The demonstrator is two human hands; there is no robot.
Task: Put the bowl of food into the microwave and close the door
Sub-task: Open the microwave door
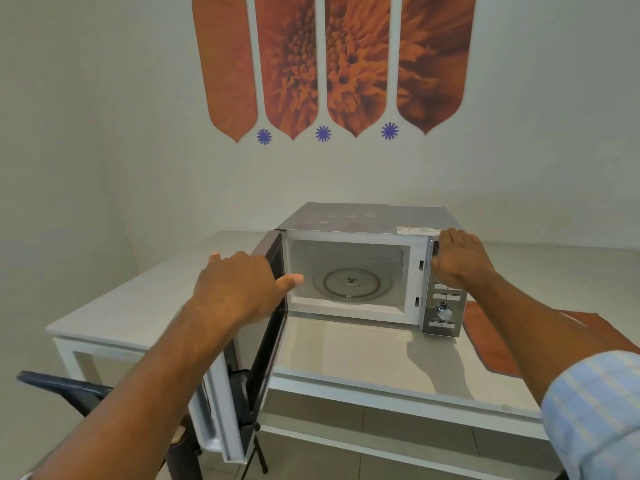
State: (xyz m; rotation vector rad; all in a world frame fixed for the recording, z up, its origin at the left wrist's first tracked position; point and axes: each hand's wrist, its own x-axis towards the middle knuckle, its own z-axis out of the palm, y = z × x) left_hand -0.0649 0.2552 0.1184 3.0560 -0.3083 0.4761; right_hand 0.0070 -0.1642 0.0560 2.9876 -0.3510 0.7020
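I see no bowl anywhere, so I cannot tell which hand lies nearer it. My left hand [239, 289] rests spread on the open door [256, 341], empty; my right hand [457, 258] lies loosely on the microwave [363, 216] at its right front corner, the cavity between them bare.

Our left hand [239, 289] reaches forward on a bare, nearly straight arm, back of the hand up, thumb stuck out to the right and fingers curled forward and down out of sight. Our right hand [459, 259] stretches ahead on the other side, palm down and fingers bent, its forearm bare down to a rolled pale blue striped sleeve [595, 414].
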